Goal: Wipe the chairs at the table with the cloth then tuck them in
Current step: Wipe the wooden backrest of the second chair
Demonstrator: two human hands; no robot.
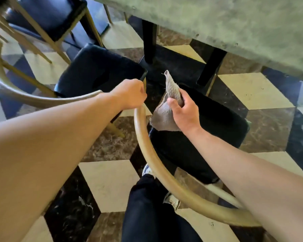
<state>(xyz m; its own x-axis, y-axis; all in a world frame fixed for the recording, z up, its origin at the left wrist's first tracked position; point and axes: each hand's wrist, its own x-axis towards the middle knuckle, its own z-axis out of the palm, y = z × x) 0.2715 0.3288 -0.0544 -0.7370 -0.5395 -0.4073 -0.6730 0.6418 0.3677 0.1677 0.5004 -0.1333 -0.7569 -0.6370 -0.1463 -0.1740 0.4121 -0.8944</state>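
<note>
Writing: no brand, label or lettering can be read on anything in view
Chairs: three in view, all with dark padded seats and tan wooden frames; the nearest chair [208, 130] stands just in front of the person, its curved backrest rail sweeping from the left hand down to the lower right; a second chair [98, 70] stands to its left; a third chair [47, 16] is at the upper left, blurred
Cloth: one grey textured cloth [166, 109], held above the nearest chair's seat, one corner pointing up
Left hand: the left hand [129, 94] is closed around the top end of the nearest chair's backrest rail
Right hand: the right hand [184, 110] pinches the cloth, thumb on its near face, fingers behind
Tabletop: one mottled grey-green tabletop [234, 27] at the upper right, on dark legs; the nearest chair's seat lies just short of its edge
Floor: checkered floor [108, 182] of cream, brown and black tiles
</note>
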